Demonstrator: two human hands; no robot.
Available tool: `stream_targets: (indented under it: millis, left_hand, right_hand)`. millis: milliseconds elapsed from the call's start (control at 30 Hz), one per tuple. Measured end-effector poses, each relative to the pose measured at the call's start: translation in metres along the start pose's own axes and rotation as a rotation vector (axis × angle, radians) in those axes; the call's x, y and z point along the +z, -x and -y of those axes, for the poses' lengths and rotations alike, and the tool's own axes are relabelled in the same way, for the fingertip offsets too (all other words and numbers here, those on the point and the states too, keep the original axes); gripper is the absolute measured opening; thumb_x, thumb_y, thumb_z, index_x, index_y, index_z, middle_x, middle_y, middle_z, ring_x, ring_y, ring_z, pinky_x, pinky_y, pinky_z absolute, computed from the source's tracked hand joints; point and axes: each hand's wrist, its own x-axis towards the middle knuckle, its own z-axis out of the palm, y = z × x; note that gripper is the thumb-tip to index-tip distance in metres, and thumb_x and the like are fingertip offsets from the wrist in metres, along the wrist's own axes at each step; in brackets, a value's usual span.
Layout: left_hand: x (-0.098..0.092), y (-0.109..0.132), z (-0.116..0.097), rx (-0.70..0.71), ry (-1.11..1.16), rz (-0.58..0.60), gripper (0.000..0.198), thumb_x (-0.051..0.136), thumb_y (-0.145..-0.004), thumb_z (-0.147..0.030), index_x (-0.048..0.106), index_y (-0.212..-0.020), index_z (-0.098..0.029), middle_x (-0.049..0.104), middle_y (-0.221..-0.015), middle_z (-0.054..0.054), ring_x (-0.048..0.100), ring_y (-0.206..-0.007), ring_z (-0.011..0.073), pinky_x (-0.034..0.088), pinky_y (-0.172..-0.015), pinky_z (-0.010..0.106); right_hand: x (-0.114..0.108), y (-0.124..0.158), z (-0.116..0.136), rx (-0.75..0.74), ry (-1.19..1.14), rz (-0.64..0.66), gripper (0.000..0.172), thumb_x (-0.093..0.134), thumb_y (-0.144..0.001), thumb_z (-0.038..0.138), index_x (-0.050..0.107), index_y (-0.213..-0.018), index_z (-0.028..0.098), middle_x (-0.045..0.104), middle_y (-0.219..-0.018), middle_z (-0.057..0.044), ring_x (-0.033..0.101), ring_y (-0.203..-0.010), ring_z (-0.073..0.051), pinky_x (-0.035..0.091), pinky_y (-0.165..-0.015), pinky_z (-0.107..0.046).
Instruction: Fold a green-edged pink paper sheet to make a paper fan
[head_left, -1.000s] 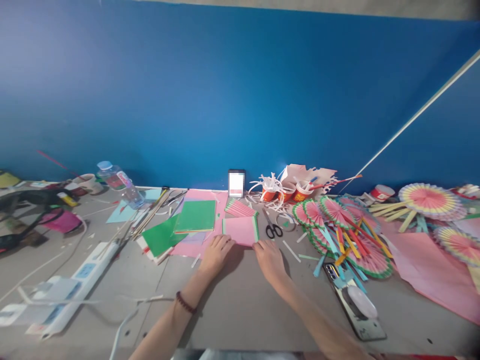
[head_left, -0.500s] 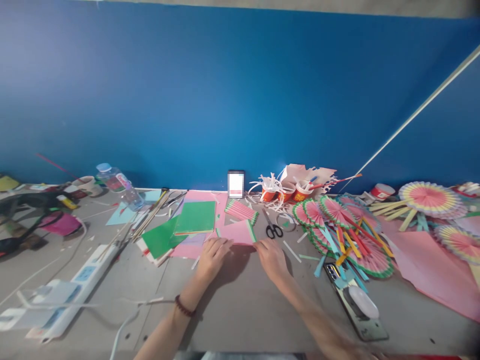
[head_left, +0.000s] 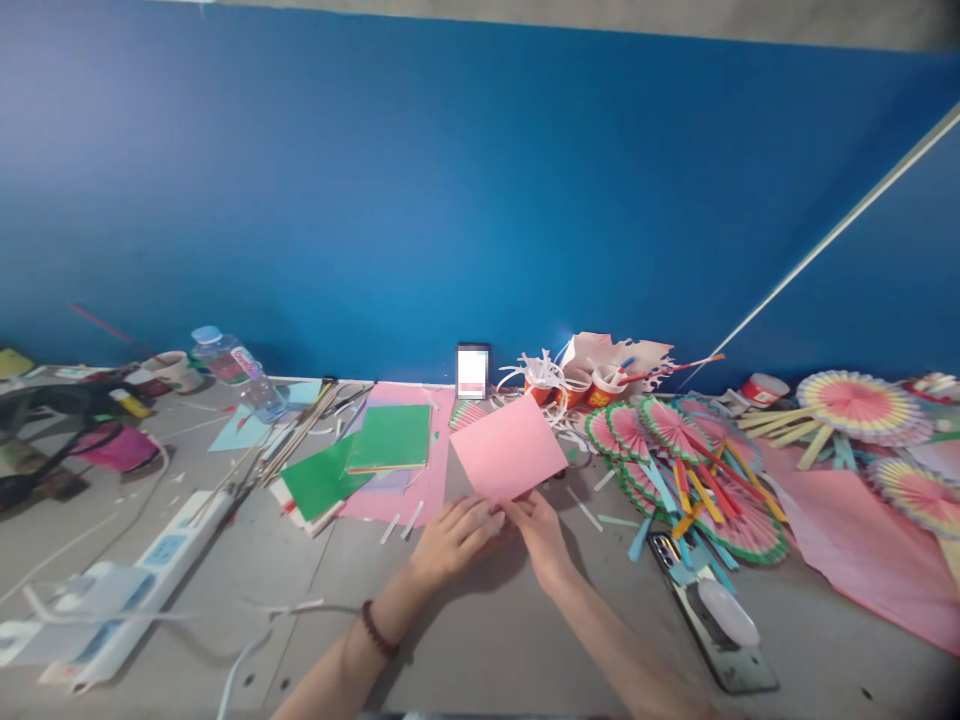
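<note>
A plain pink sheet of paper (head_left: 510, 448) is raised at a slant in front of me. My right hand (head_left: 541, 535) pinches its lower edge between thumb and fingers. Beside it, my left hand (head_left: 456, 540) has its fingers closed at the same lower edge, fingertips close to the right hand; its thumb is hidden. Behind the sheet, a pleated pink-and-white paper (head_left: 466, 413) is partly covered. To the left lie green paper sheets (head_left: 391, 436) on a larger pink sheet (head_left: 437, 480). The scissors are almost wholly hidden behind the held sheet.
A phone (head_left: 472, 372) leans on the blue wall. Cups with paper strips (head_left: 604, 385) stand behind, with paper fans (head_left: 679, 425) and another phone (head_left: 712, 615) to the right. Leftward are a bottle (head_left: 240, 370), thin sticks (head_left: 304, 430) and a power strip (head_left: 154, 575).
The pink sheet has turned and lifted, now showing a plain face without the green edge strips seen before. Both hands have come together at its lower edge. The scissors are now covered.
</note>
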Motion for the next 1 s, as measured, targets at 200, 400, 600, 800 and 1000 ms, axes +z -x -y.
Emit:
stream_targets:
  millis: [200,400,600,800,1000]
  left_hand:
    - [0.001,0.002,0.003,-0.011,-0.026,0.086,0.034,0.041,-0.099,-0.016,0.052,-0.131,-0.017,0.069,-0.116,0.010,0.061,-0.114,0.0204,0.050,-0.096,0.037]
    - [0.001,0.004,0.010,-0.077,-0.005,0.070,0.031,0.041,-0.098,-0.018,0.057,-0.124,-0.017,0.070,-0.106,0.010,0.064,-0.102,0.0205,0.051,-0.089,0.035]
    - [0.002,0.008,0.014,-0.150,0.021,0.049,0.030,0.043,-0.095,-0.013,0.061,-0.118,-0.021,0.070,-0.103,0.008,0.064,-0.099,0.0191,0.052,-0.086,0.035]
    - [0.003,0.006,0.013,-0.152,0.000,-0.062,0.027,0.043,-0.094,-0.011,0.063,-0.110,-0.020,0.072,-0.097,0.007,0.066,-0.091,0.0172,0.050,-0.083,0.034]
    - [-0.007,-0.006,0.010,-0.133,-0.023,-0.163,0.017,0.049,-0.094,-0.010,0.061,-0.101,-0.018,0.071,-0.089,0.005,0.065,-0.084,0.0162,0.047,-0.081,0.033]
  right_hand:
    - [0.005,0.003,-0.015,0.106,-0.127,0.046,0.045,0.080,-0.062,0.053,0.066,-0.084,0.016,0.072,-0.075,-0.005,0.065,-0.071,-0.019,0.050,-0.070,-0.031]
    - [-0.011,0.000,-0.006,0.252,0.133,0.247,0.040,0.065,-0.075,0.052,0.065,-0.089,0.015,0.070,-0.070,-0.004,0.061,-0.054,-0.014,0.041,-0.048,-0.023]
    - [-0.039,0.009,0.007,-0.361,0.861,0.133,0.023,0.054,-0.084,0.021,0.065,-0.104,0.018,0.071,-0.095,-0.008,0.068,-0.084,-0.020,0.054,-0.073,-0.031]
    - [-0.060,-0.002,0.002,-0.746,1.306,-0.014,0.031,0.052,-0.086,0.009,0.063,-0.113,0.020,0.067,-0.110,-0.010,0.064,-0.100,-0.023,0.053,-0.082,-0.034]
    - [-0.062,-0.012,0.012,-0.993,1.302,-0.062,0.024,0.046,-0.095,0.013,0.068,-0.090,0.021,0.069,-0.088,-0.005,0.063,-0.081,-0.017,0.047,-0.074,-0.028]
